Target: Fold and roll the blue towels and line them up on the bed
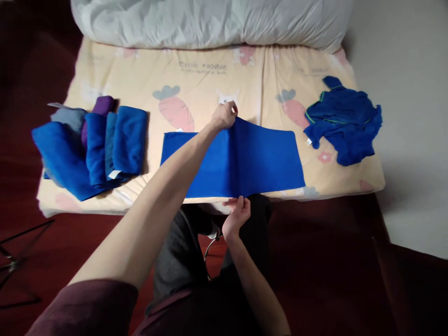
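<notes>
Blue cloth (261, 158) between left hand (225, 115) and right hand (237, 218), one edge in each pinch.

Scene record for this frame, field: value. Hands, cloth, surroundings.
cloth: blue cloth, spread out, raised along the middle
left hand: pinching the cloth's far edge
right hand: fingertips at its near edge, grip unclear
left side: folded cloths, blue, purple and gray
right side: crumpled blue fabric, green trim
surface: carrot-print sheet
far end: white quilt
</notes>
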The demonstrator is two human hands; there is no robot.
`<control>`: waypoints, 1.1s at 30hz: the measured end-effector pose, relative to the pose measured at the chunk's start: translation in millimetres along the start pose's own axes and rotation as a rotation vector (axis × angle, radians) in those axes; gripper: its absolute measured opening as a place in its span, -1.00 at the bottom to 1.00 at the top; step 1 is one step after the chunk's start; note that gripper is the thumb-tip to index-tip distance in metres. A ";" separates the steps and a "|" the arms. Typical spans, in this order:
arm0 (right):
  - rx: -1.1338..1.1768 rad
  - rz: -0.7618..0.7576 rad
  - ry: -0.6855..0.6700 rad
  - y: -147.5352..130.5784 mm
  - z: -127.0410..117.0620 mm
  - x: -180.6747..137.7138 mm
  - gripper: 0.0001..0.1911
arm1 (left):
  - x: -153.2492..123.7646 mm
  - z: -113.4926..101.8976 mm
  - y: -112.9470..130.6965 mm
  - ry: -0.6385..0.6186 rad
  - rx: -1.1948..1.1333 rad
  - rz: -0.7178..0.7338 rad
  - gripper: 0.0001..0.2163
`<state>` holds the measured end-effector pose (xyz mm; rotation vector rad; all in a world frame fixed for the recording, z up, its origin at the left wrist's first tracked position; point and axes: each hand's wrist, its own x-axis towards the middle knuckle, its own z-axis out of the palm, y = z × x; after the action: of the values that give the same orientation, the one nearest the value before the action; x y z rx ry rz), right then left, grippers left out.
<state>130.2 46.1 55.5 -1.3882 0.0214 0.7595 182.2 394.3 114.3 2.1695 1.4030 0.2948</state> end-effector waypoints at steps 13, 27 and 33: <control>-0.269 -0.903 0.071 -163.6 -57.2 18.3 -0.37 | -137.0 -188.4 58.0 0.386 -0.183 0.368 -0.75; -0.057 -0.982 -0.490 -321.8 -20.9 12.3 -0.42 | -290.4 -317.0 44.2 0.361 -0.619 0.570 -0.35; -0.008 -0.888 -0.593 -347.6 -20.1 20.4 -0.49 | -324.5 -323.4 26.5 0.388 -0.541 0.642 -0.33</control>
<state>325.1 41.8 344.7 -0.9780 -0.9961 0.3780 -85.2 197.9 431.4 2.0793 0.6260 1.2272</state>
